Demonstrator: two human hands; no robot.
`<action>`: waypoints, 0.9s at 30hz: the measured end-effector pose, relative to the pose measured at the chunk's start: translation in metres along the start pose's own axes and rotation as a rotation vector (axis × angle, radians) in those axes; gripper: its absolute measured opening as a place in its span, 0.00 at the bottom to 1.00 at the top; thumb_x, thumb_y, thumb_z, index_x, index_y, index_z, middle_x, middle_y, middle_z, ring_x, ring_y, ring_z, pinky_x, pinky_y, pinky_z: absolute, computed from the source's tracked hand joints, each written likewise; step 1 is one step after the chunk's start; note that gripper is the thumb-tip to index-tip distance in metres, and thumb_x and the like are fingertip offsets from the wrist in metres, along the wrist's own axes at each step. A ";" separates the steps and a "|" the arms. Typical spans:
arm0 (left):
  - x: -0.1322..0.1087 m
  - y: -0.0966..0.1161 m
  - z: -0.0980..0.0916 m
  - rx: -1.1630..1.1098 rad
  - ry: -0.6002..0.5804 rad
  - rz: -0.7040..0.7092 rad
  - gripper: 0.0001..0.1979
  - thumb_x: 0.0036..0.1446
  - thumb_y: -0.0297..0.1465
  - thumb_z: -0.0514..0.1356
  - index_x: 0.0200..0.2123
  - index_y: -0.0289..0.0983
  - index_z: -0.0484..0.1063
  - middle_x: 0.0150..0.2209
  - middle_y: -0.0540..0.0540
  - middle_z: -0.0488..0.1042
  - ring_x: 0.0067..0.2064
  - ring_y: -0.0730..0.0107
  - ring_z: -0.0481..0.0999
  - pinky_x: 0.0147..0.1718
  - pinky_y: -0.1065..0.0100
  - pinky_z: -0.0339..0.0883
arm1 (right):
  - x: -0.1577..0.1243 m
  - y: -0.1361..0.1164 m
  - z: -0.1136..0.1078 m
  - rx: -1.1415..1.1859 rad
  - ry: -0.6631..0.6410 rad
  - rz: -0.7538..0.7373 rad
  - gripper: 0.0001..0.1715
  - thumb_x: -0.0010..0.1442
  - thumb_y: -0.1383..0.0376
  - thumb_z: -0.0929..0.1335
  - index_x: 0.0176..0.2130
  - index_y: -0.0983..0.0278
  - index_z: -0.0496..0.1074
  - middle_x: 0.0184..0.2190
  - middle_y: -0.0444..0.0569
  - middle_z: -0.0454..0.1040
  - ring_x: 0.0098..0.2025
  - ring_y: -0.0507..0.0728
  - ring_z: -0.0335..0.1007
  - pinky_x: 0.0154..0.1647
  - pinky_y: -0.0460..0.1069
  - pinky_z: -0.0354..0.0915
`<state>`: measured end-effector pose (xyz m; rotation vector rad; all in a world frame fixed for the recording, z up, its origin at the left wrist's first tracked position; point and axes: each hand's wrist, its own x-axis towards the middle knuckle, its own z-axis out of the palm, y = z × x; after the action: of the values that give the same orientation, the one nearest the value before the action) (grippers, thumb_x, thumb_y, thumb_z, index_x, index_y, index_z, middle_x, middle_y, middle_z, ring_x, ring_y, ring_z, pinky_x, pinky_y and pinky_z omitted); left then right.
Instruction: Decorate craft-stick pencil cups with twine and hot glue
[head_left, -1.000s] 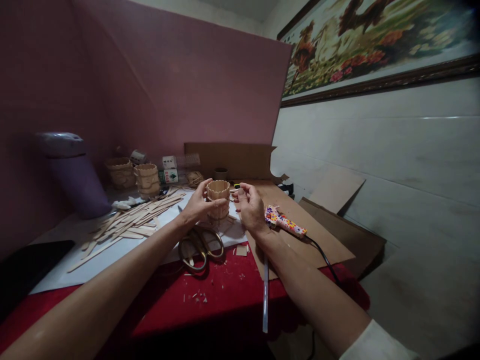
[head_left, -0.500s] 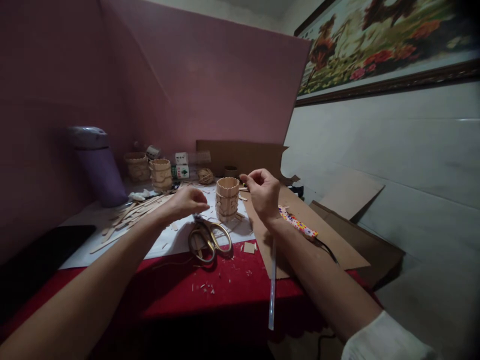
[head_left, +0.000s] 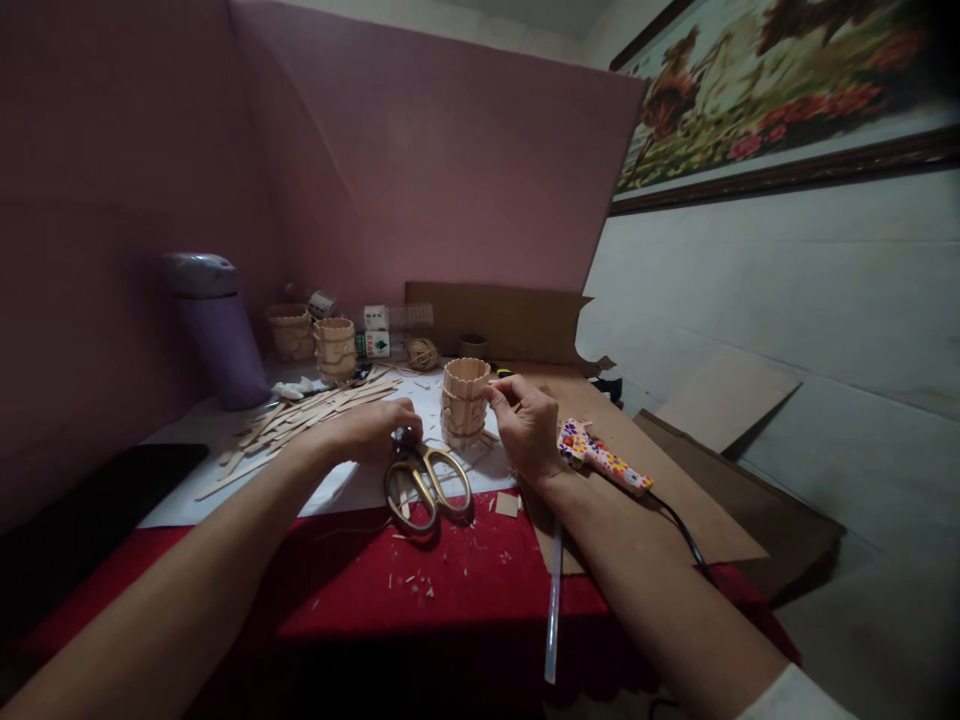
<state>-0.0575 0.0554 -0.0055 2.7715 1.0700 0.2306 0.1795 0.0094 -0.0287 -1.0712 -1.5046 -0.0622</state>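
A small cup made of pale wooden craft sticks (head_left: 465, 405) stands upright on the white paper. My right hand (head_left: 525, 425) is at its right side, thumb and finger pinched together and touching the cup near its upper band; what they pinch, if anything, is too small to see. My left hand (head_left: 382, 430) is closed around the pivot and blade end of the gold-handled scissors (head_left: 427, 490), whose blades it hides. The scissors lie with their handle loops towards me, just in front of the cup.
Loose craft sticks (head_left: 300, 420) lie left on the white paper. Behind are two more stick cups (head_left: 335, 350), a twine ball (head_left: 422, 353) and a purple bottle (head_left: 221, 340). A flowered glue gun (head_left: 607, 462) with a clear glue stick (head_left: 553, 610) rests on cardboard (head_left: 675, 510) at right.
My right hand has come down from beside the cup's rim to its side. My left hand has lowered onto the scissors. The whole view has shifted slightly.
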 end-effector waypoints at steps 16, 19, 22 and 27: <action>0.002 0.017 0.006 0.241 0.015 0.024 0.12 0.55 0.21 0.54 0.37 0.39 0.75 0.39 0.45 0.75 0.33 0.66 0.72 0.29 0.67 0.55 | -0.001 0.005 0.001 -0.021 -0.034 0.016 0.14 0.62 0.56 0.67 0.29 0.61 0.73 0.22 0.44 0.75 0.23 0.53 0.67 0.27 0.47 0.59; 0.003 0.010 0.007 0.233 0.087 0.038 0.12 0.57 0.21 0.53 0.35 0.39 0.74 0.37 0.45 0.73 0.31 0.68 0.71 0.30 0.67 0.55 | -0.001 0.005 0.001 -0.030 -0.034 0.024 0.14 0.62 0.56 0.68 0.29 0.61 0.73 0.21 0.44 0.75 0.22 0.53 0.66 0.27 0.47 0.58; 0.003 -0.001 0.004 0.190 0.190 0.063 0.12 0.55 0.19 0.54 0.34 0.39 0.73 0.37 0.46 0.72 0.33 0.67 0.71 0.32 0.68 0.57 | 0.000 0.006 0.001 -0.037 -0.023 0.028 0.14 0.62 0.56 0.68 0.29 0.61 0.73 0.21 0.43 0.75 0.22 0.52 0.66 0.26 0.47 0.58; 0.001 -0.013 -0.007 0.148 0.300 -0.003 0.17 0.54 0.18 0.50 0.40 0.40 0.74 0.42 0.43 0.74 0.37 0.64 0.72 0.33 0.66 0.59 | 0.000 0.006 0.001 -0.019 -0.036 0.023 0.14 0.62 0.57 0.68 0.29 0.61 0.73 0.21 0.43 0.74 0.22 0.52 0.66 0.27 0.47 0.58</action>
<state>-0.0668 0.0659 -0.0016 2.9309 1.2009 0.6072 0.1820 0.0134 -0.0320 -1.1103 -1.5260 -0.0417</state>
